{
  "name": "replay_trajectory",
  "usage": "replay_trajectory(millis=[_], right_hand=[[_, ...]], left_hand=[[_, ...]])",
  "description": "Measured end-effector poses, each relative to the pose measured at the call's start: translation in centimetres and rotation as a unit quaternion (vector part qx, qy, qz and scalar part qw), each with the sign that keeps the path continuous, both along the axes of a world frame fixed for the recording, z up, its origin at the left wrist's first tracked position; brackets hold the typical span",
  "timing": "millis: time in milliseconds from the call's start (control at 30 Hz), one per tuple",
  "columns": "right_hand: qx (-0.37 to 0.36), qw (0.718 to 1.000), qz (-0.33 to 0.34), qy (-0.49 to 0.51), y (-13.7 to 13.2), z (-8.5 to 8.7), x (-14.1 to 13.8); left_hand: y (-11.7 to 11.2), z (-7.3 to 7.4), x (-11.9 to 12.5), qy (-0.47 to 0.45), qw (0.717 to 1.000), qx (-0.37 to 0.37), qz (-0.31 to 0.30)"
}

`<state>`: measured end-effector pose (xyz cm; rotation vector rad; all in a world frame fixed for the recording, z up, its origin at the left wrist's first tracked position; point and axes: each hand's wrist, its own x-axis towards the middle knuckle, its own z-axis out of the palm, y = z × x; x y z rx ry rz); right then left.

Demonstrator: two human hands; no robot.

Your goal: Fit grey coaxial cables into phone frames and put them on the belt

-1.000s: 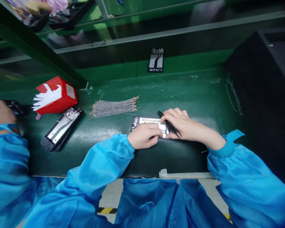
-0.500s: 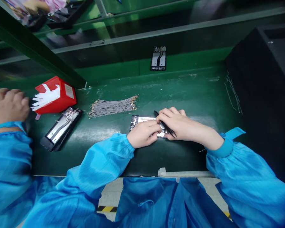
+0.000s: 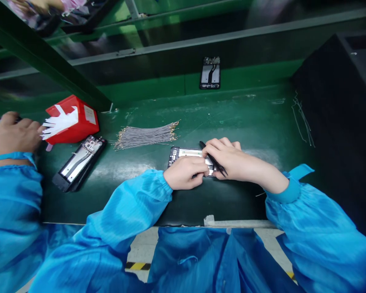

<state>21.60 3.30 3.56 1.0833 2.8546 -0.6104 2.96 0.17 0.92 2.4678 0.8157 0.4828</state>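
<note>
An opened phone (image 3: 174, 155) lies flat on the green bench in front of me, its inner parts facing up. My left hand (image 3: 186, 173) rests over its middle and near edge, thumb and fingers pinched together. Whatever lies between those fingertips is hidden. Black tweezers (image 3: 213, 156) sit slantwise in my right hand (image 3: 232, 159), tips pointing down toward me. The fingers of that hand also bend down onto the phone's right end, close to my left fingertips. Beyond the phone, to the left, is a bundle of thin grey cables (image 3: 148, 135) with gold-coloured ends.
Stacked opened phones (image 3: 79, 162) lie at left beside a red box (image 3: 87, 122) holding white strips. A co-worker's hand (image 3: 16, 134) is at far left. Another opened phone (image 3: 210, 73) lies at the back. A black box (image 3: 338, 114) bounds the right; loose wires (image 3: 303, 118) lie beside it.
My left fingers have curled slightly more over the phone. My right hand keeps the tweezers in nearly the same place. The co-worker's hand has shifted a little right, toward the red box.
</note>
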Motion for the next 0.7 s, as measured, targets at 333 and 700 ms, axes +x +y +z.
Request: replay_trajectory(millis=[333,700], right_hand=[[-0.026,0.992,0.003,0.126,1.0,-1.0,0.9],[0.195,0.927,-0.242,0.208,3.6,-2.9,2.1]], left_hand=[[-0.3,0.3,0.1,0.017,0.996,0.05,0.074],[3.0,1.5,-0.5,0.123,0.985,0.096,0.074]])
